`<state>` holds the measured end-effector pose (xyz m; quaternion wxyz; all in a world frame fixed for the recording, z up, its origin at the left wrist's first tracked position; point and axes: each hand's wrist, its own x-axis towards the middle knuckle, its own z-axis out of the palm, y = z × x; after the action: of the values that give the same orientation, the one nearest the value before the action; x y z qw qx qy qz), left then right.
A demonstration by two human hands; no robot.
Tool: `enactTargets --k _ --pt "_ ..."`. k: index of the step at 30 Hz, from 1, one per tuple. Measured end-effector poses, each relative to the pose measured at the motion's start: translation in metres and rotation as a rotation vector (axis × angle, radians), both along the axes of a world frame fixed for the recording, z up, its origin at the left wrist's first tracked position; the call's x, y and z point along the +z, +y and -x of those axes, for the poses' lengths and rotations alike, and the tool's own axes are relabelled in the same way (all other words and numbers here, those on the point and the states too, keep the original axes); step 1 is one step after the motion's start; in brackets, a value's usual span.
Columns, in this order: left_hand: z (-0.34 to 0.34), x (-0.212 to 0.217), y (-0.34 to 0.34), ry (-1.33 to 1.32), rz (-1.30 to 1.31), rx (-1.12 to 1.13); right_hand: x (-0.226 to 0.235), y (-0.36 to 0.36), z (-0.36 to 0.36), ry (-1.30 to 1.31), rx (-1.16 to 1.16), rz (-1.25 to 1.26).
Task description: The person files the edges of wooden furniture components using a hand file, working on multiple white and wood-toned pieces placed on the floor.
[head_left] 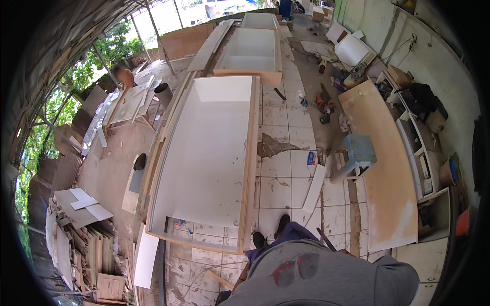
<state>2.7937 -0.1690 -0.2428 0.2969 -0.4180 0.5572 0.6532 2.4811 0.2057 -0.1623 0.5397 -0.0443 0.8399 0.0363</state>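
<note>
white-lined open cabinet carcass [209,153], bare wood edges, lying flat.

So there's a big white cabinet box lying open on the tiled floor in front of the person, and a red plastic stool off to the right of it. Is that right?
Not quite: the plastic stool is pale blue, not red, as the head view shows. The rest holds: the big white cabinet box lies open on the tiled floor in front of the person, with the stool to its right.
</note>
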Motion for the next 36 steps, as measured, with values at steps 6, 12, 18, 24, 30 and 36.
enactTargets --k 6,12,18,24,30,36 --pt "0.084 0.015 -0.027 0.068 0.016 -0.075 -0.008 -0.012 0.033 0.013 -0.190 0.104" --pt "0.180 0.018 -0.055 0.050 0.033 -0.126 -0.031 -0.027 0.108 -0.021 -0.284 0.157" --pt "0.296 0.024 -0.084 0.060 0.105 -0.176 -0.040 -0.035 0.199 -0.100 -0.250 0.183" --pt "0.422 0.031 -0.106 0.127 0.097 -0.204 -0.049 -0.030 0.314 -0.072 0.553 0.260" --pt "0.506 0.063 -0.135 -0.014 -0.038 -0.074 0.054 -0.116 0.462 0.434 -0.342 0.491" --pt "0.612 0.089 -0.172 -0.200 -0.075 0.109 0.036 -0.194 0.553 0.269 -0.644 0.609"
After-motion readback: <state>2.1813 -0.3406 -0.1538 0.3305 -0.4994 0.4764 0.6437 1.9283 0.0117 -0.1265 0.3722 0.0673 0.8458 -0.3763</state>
